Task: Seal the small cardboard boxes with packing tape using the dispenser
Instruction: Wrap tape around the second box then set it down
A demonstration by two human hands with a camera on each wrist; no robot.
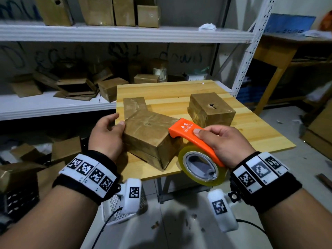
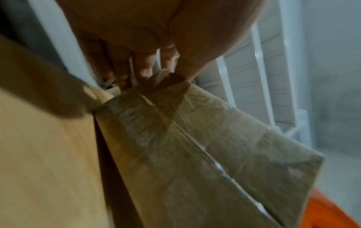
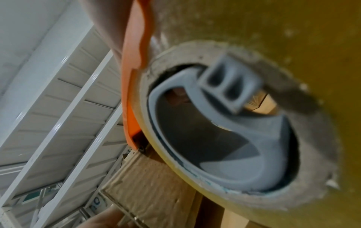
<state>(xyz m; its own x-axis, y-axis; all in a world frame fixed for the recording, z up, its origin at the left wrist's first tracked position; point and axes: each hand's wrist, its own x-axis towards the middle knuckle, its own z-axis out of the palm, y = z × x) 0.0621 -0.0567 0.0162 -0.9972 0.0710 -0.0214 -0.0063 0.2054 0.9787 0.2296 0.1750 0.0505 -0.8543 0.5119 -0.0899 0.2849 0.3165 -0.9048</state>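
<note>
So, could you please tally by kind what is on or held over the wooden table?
Cardboard boxes: 3 (near box, box behind it, right box)
Orange tape dispenser: 1
Tape roll: 1
Total: 5

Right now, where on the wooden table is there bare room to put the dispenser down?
Bare wood: the far strip behind the far box, and the right side of the wooden table beyond that box. Crowded: the near-left, where the left hand holds the near box and the right hand holds the dispenser against it.
</note>
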